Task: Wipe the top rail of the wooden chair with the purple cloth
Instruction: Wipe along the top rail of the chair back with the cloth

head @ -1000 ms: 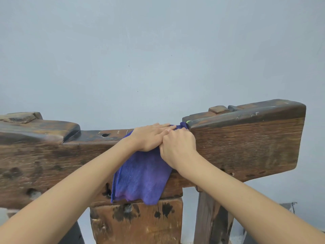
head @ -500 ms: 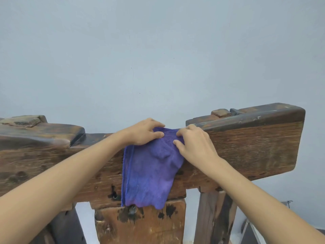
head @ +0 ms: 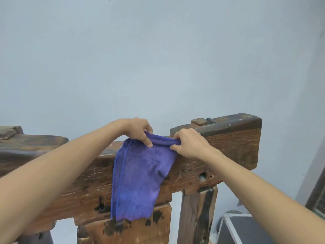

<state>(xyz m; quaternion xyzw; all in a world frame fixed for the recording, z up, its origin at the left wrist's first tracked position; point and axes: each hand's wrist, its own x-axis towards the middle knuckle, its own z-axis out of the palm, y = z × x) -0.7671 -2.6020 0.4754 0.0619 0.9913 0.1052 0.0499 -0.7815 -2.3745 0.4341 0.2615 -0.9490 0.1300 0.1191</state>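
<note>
I've got the purple cloth (head: pixel 140 175) draped over the sunken middle stretch of the chair's top rail (head: pixel 228 148), most of it hanging down the front face toward the splat (head: pixel 126 228). My left hand (head: pixel 135 131) pinches the cloth's upper edge between thumb and fingers, and my right hand (head: pixel 190 144) pinches the same rolled edge just beside the raised right block of the rail. Both grips are closed on fabric, neither palm pressed flat. As I judge it, this is gathering, not wiping: the cloth sits on one short patch only. The raised right section and the left section (head: pixel 31 143) lie bare, and I can't tell whether they are clean, so most of the rail looks left to do.
</note>
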